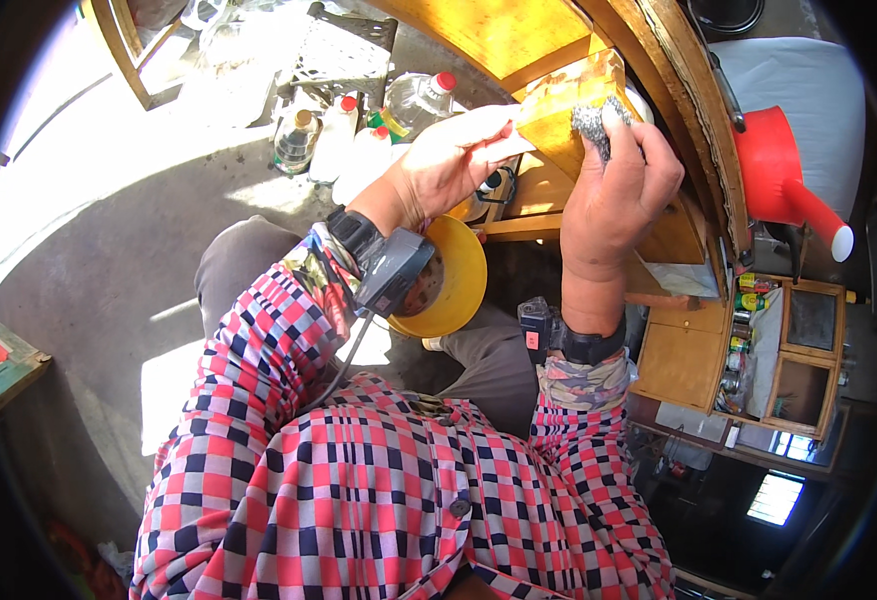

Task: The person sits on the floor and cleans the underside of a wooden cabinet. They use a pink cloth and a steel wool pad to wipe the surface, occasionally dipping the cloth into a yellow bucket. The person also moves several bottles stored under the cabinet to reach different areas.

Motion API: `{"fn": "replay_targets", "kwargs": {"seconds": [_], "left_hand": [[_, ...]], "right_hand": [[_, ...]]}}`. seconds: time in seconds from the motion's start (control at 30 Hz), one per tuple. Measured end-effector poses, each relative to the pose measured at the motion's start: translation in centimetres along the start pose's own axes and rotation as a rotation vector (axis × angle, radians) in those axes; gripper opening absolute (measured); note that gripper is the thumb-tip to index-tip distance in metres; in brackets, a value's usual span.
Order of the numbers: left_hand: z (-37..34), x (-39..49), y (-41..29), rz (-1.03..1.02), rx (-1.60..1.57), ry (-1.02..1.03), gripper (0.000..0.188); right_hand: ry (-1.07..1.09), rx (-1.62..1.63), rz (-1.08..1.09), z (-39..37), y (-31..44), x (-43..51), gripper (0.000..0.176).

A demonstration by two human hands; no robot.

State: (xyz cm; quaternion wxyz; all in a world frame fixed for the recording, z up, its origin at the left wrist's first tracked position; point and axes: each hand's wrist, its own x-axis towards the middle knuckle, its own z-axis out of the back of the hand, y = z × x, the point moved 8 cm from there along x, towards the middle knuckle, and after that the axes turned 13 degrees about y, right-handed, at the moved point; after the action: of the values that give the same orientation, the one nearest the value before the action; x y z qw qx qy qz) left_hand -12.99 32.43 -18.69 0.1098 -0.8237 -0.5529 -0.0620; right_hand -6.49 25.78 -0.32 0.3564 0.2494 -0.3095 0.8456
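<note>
My right hand (618,187) pinches a grey steel wool scouring pad (592,129) between thumb and fingers. The pad rests against a yellow-varnished wooden panel (553,120), whose upper part looks worn and pale. At the panel's near left corner, my left hand (453,157) has its thumb and fingers around the edge. Part of the panel is hidden behind my right hand and the pad. Below my left wrist, between my legs, is a yellow plastic basin (465,281), partly covered by the wrist-worn device (397,270).
A wooden cabinet (513,30) stands in front, with a red plastic dipper (772,161) on top. Several plastic bottles (333,135) and a dark woven stool (345,49) are at the front left. Another wooden cabinet (682,345) with jars is at right. A green table corner (22,360) juts in at left.
</note>
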Motion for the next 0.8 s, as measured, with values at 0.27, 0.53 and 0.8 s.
{"fn": "replay_targets", "kwargs": {"seconds": [0.27, 0.53, 0.8], "left_hand": [[-0.6, 0.0, 0.0, -0.045, 0.004, 0.015, 0.025], [-1.1, -0.5, -0.4, -0.089, 0.002, -0.012, 0.025], [-1.8, -1.5, -0.9, -0.094, -0.005, -0.149, 0.037]], "right_hand": [[0.026, -0.061, 0.005, 0.3, -0.4, -1.4, 0.047], [0.180, -0.050, 0.083, 3.2, 1.2, 5.2, 0.036], [0.589, -0.493, 0.386, 0.2, 5.1, 8.9, 0.014]]}}
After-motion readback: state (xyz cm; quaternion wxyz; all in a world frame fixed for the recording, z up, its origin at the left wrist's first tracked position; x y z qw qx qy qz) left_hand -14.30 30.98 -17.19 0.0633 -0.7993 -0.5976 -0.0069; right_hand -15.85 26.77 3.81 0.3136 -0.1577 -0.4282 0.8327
